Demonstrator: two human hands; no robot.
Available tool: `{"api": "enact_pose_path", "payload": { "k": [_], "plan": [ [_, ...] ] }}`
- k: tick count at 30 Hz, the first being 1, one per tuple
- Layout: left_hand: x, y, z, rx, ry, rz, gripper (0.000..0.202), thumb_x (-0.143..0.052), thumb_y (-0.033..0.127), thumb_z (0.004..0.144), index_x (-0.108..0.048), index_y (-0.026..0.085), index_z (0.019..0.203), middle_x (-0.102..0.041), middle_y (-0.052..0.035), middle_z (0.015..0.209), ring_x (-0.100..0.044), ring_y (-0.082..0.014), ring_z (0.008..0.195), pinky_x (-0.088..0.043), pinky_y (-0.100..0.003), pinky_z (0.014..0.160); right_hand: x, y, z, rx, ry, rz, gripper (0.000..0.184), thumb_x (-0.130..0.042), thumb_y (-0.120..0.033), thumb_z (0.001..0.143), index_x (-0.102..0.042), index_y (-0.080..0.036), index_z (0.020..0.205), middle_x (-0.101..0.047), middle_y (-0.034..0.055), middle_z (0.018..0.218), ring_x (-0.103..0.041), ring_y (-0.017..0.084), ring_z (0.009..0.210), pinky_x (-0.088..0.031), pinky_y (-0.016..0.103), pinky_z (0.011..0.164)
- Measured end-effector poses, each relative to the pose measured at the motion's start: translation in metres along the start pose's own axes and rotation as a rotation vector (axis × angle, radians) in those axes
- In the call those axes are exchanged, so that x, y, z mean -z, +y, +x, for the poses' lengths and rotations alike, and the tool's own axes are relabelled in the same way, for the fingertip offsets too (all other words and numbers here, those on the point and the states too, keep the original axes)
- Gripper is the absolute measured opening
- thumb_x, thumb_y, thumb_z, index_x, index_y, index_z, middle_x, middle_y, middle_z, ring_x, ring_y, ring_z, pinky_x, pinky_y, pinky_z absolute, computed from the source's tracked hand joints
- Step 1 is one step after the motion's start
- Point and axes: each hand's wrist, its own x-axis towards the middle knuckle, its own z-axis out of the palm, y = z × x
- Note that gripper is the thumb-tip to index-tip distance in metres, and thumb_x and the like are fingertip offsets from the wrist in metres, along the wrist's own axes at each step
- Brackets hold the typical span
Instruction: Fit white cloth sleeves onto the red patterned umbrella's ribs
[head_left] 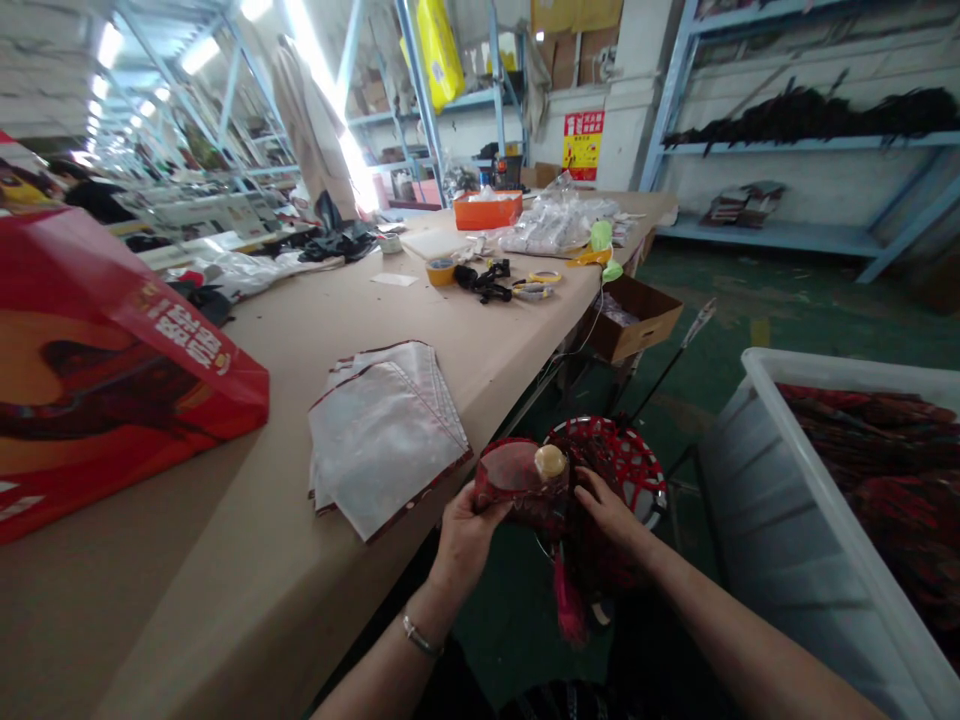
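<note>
Both hands hold a folded dark-red patterned fan (525, 485) with a pale round knob and a pink tassel (568, 605) hanging below it. My left hand (466, 530) grips its left edge, just off the table's front edge. My right hand (609, 508) holds its right side. A stack of clear plastic bags (386, 430) with dark red trim lies on the tan table (300, 330), just left of my hands.
A large red printed bag (105, 370) lies at the left. A white bin (817, 500) of red items stands at the right. Behind my hands is a red perforated stool (622, 455). Tape, scissors, an orange box (487, 210) and clutter fill the far table. An open cardboard box (637, 315) sits beside the table.
</note>
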Motion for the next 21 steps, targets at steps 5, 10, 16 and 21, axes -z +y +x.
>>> {"api": "enact_pose_path", "payload": {
  "k": [5, 10, 16, 21],
  "plan": [
    [-0.001, 0.084, -0.011, -0.253, -0.103, 0.179, 0.017, -0.073, 0.021, 0.071, -0.072, 0.018, 0.087, -0.072, -0.0008, 0.083, -0.064, -0.0167, 0.078, -0.053, -0.030, 0.078, -0.022, -0.084, -0.023, 0.322, -0.501, -0.023, 0.074, -0.072, -0.043, 0.072, -0.043, -0.026, 0.137, -0.055, 0.0077, 0.133, -0.055, 0.025, 0.117, -0.042, 0.040, 0.101],
    [-0.004, 0.180, 0.004, -0.447, -0.192, 0.123, 0.023, -0.077, 0.030, 0.069, -0.069, 0.020, 0.088, -0.069, 0.0010, 0.080, -0.064, -0.0147, 0.070, -0.055, -0.030, 0.066, -0.060, -0.201, -0.031, 0.389, -0.591, -0.090, 0.050, -0.076, -0.036, 0.068, -0.063, -0.019, 0.114, -0.071, 0.0032, 0.101, -0.067, 0.020, 0.087, -0.053, 0.036, 0.081],
    [0.066, 0.183, -0.002, -0.688, 0.032, 0.567, 0.023, -0.063, 0.031, 0.082, -0.064, 0.018, 0.102, -0.066, -0.0027, 0.083, -0.064, -0.0135, 0.074, -0.052, -0.027, 0.067, -0.028, -0.250, -0.062, 0.410, 0.142, -0.062, 0.033, -0.059, -0.048, 0.080, -0.064, -0.034, 0.109, -0.072, 0.0071, 0.102, -0.069, 0.021, 0.073, -0.051, 0.040, 0.066],
    [0.113, 0.107, -0.038, -0.626, -0.025, 1.237, 0.016, -0.064, 0.023, 0.080, -0.063, 0.018, 0.096, -0.063, -0.0064, 0.094, -0.058, -0.0199, 0.088, -0.050, -0.036, 0.081, 0.033, -0.148, -0.039, 0.194, 0.310, -0.464, 0.029, -0.065, -0.051, 0.072, -0.070, -0.026, 0.085, -0.071, 0.0157, 0.080, -0.065, 0.026, 0.061, -0.050, 0.040, 0.054]
  ]
}}
